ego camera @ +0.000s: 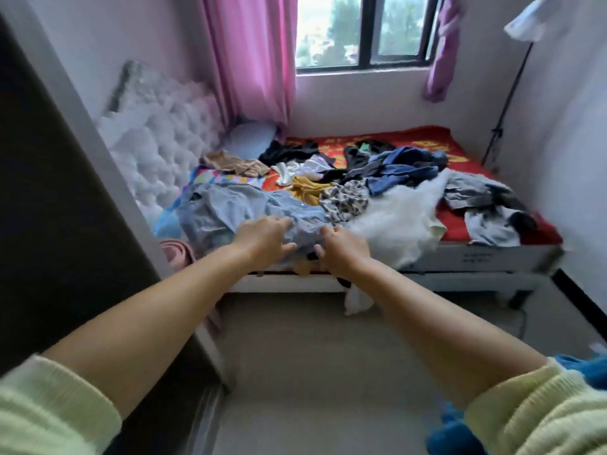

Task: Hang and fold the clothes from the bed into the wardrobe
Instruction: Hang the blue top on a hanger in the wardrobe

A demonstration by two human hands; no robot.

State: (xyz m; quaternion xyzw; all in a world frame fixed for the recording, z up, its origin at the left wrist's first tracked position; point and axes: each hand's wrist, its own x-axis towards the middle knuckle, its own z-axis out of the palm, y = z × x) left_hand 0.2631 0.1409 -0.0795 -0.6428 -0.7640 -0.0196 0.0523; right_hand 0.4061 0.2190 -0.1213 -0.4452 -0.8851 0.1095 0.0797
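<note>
A dark wardrobe panel point(49, 192) fills the left edge and stands close beside the bed point(460, 257), with a white tufted headboard point(170, 133) behind it along the left wall. A pink curtain point(253, 60) hangs in the corner left of the window point(361, 27). A red patterned bedspread point(427, 139) covers the bed, and loose clothes lie across it. The light blue garment point(223, 208) lies crumpled at the near left corner of the bed, its long axis running roughly from the left side of the bed toward the near edge, where its bunched end hangs slightly over. The left hand point(262, 236) rests on this garment with fingers spread fairly wide and lightly bent. The right hand point(341, 246) is just beside it, fingers curled into the bunched fabric at the near edge, gripping it. Behind the hands lie a tan garment point(236, 164), a mustard piece point(307, 188), and a leopard-print piece point(345, 198); black items point(289, 151) and a heap of dark blue clothes point(400, 169) lie further back. A white fluffy garment point(400, 221) touches the blue garment's right side and drapes over the near edge. Grey clothes point(486, 205) lie at the right end of the bed. A lamp stand point(512, 87) rises along the right wall, and a purple cloth point(443, 50) hangs beside the window. Both forearms are bare, with pale yellow sleeves point(525, 415) pushed up.
</note>
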